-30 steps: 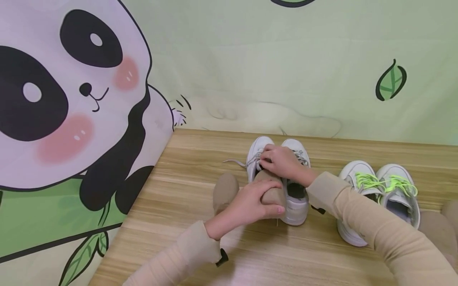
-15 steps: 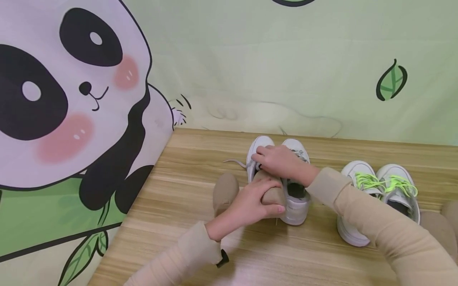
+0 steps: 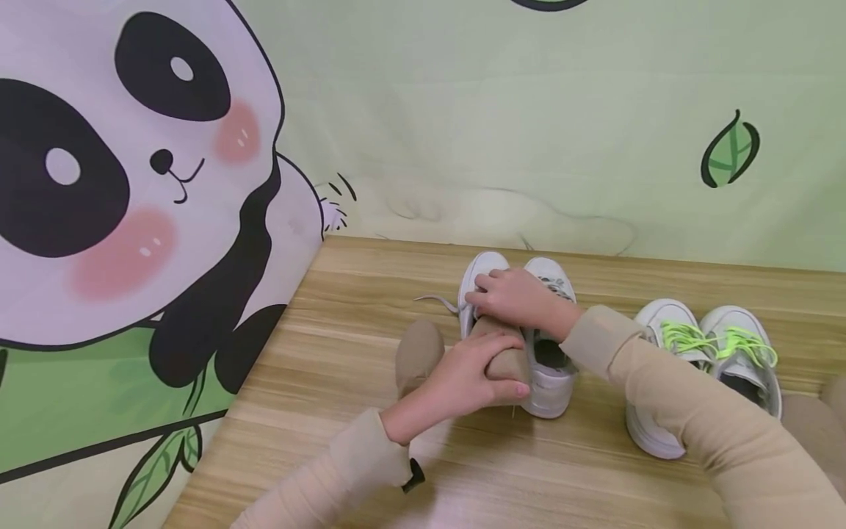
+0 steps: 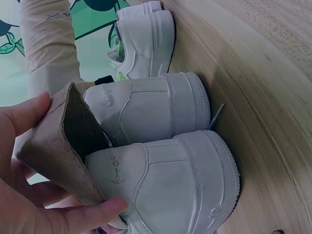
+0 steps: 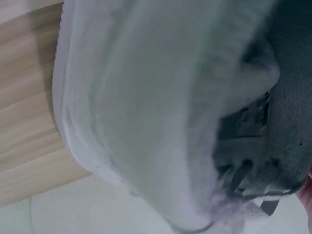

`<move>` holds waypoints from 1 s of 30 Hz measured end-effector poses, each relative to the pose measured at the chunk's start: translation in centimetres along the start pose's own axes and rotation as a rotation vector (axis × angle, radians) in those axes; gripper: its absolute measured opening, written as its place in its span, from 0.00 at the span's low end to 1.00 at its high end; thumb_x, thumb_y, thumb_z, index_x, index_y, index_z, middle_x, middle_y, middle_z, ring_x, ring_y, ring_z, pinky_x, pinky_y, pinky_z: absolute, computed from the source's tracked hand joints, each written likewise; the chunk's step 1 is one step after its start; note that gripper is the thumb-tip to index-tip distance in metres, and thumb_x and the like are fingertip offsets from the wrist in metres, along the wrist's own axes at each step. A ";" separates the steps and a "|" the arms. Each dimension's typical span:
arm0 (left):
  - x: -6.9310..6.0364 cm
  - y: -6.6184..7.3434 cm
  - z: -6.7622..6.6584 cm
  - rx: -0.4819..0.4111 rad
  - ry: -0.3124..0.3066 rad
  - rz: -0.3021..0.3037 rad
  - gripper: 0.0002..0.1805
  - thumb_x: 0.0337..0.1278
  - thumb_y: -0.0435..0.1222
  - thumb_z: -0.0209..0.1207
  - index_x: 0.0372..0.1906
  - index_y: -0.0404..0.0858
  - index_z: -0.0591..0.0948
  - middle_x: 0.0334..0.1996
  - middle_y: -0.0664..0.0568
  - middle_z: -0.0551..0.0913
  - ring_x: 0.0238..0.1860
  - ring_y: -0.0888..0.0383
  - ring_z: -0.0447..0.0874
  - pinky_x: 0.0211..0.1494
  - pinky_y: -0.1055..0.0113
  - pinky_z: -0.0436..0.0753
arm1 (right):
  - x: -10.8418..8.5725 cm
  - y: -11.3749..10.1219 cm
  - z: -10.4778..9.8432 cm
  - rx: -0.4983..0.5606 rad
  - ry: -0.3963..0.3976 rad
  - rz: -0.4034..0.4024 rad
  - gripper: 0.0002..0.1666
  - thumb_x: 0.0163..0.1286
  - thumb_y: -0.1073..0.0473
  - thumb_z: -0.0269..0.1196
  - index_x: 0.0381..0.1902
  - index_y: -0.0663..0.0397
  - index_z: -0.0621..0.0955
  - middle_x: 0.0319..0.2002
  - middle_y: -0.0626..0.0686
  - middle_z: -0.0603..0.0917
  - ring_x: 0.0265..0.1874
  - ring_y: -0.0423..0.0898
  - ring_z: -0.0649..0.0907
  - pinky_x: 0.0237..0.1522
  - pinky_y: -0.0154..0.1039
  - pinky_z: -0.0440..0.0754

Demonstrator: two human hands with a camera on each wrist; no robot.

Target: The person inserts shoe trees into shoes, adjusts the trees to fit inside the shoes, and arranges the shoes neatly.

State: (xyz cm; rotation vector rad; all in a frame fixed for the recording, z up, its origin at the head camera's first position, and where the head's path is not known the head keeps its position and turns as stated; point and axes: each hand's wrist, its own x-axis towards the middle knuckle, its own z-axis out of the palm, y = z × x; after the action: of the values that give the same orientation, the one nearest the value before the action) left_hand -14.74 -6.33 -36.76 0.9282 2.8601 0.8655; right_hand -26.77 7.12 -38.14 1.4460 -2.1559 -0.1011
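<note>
Two white sneakers stand side by side on a wood-grain surface, toes toward the backdrop. My left hand [image 3: 456, 375] grips the heel end of a brown moulded shoe insert [image 3: 505, 364], thumb on one side and fingers on the other. The insert's front lies in the opening of the left sneaker [image 3: 485, 268]; its hollow, rough-edged back [image 4: 44, 141] rises above the heel. Over that sneaker's tongue and laces, my right hand [image 3: 518, 297] holds on with curled fingers; its fingertips are partly hidden. The right sneaker [image 3: 551, 386] shows a dark inside, with no insert in it.
Left of the pair lies another brown insert [image 3: 419, 349]. A loose grey lace [image 3: 436, 298] trails on the wood-grain surface [image 3: 330, 441]. To the right stand white sneakers with neon laces [image 3: 740, 345], partly behind my right sleeve, beside more brown forms [image 3: 806, 433]. A panda backdrop [image 3: 463, 132] rises behind.
My right hand has shifted slightly left across the left sneaker's tongue, its fingers reaching further over. The left hand and the insert stay almost still.
</note>
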 end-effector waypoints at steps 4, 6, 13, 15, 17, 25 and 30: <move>0.1 0.0 0.1 0.001 0.009 0.006 0.26 0.43 0.51 0.62 0.50 0.47 0.74 0.53 0.59 0.74 0.58 0.58 0.67 0.56 0.62 0.69 | 0.0 -0.2 0.2 0.015 -0.008 0.033 0.08 0.56 0.51 0.61 0.26 0.49 0.77 0.22 0.49 0.76 0.19 0.47 0.75 0.18 0.40 0.73; 0.1 0.0 0.2 -0.009 0.019 0.001 0.26 0.43 0.52 0.62 0.50 0.48 0.74 0.52 0.60 0.75 0.58 0.59 0.67 0.56 0.63 0.69 | 0.0 -0.3 0.3 0.027 -0.005 0.045 0.09 0.55 0.51 0.61 0.25 0.50 0.77 0.22 0.49 0.76 0.19 0.47 0.76 0.18 0.40 0.73; 0.3 0.2 0.2 -0.090 0.058 -0.076 0.26 0.43 0.52 0.61 0.50 0.49 0.74 0.53 0.58 0.74 0.59 0.60 0.66 0.56 0.63 0.69 | -0.1 -0.3 0.3 0.091 0.020 0.073 0.09 0.54 0.54 0.62 0.22 0.51 0.75 0.19 0.48 0.76 0.17 0.47 0.76 0.19 0.40 0.73; 0.4 0.2 0.2 -0.093 0.064 -0.090 0.26 0.43 0.53 0.61 0.50 0.49 0.74 0.53 0.57 0.73 0.59 0.60 0.66 0.56 0.63 0.69 | -0.1 -0.3 0.2 0.118 0.030 0.090 0.09 0.54 0.56 0.63 0.21 0.51 0.75 0.18 0.48 0.76 0.17 0.46 0.77 0.19 0.40 0.73; 0.6 0.2 0.2 -0.085 0.059 -0.098 0.26 0.44 0.53 0.60 0.50 0.49 0.74 0.53 0.57 0.73 0.58 0.60 0.67 0.55 0.63 0.70 | -0.1 -0.2 0.0 0.140 0.030 0.116 0.08 0.53 0.56 0.63 0.21 0.51 0.75 0.19 0.47 0.76 0.18 0.45 0.77 0.19 0.40 0.74; 1.1 0.0 -0.4 -0.092 -0.002 -0.132 0.26 0.45 0.52 0.60 0.52 0.48 0.74 0.52 0.56 0.75 0.54 0.60 0.70 0.54 0.63 0.70 | -1.0 -0.1 -1.1 0.235 -0.025 0.206 0.06 0.55 0.65 0.59 0.25 0.53 0.71 0.23 0.49 0.74 0.20 0.44 0.74 0.20 0.39 0.72; 1.0 0.1 -0.4 -0.082 -0.010 -0.128 0.27 0.45 0.52 0.60 0.52 0.47 0.73 0.52 0.55 0.75 0.55 0.59 0.70 0.54 0.62 0.70 | -1.3 -0.3 -1.5 0.193 -0.102 0.301 0.05 0.55 0.61 0.60 0.25 0.53 0.74 0.27 0.50 0.76 0.20 0.45 0.74 0.19 0.40 0.73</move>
State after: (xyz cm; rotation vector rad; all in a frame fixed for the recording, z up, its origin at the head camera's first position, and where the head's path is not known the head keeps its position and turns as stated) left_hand -15.61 -5.95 -36.22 0.7310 2.8141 0.9536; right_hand -25.48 8.47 -37.42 1.2199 -2.4992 0.1498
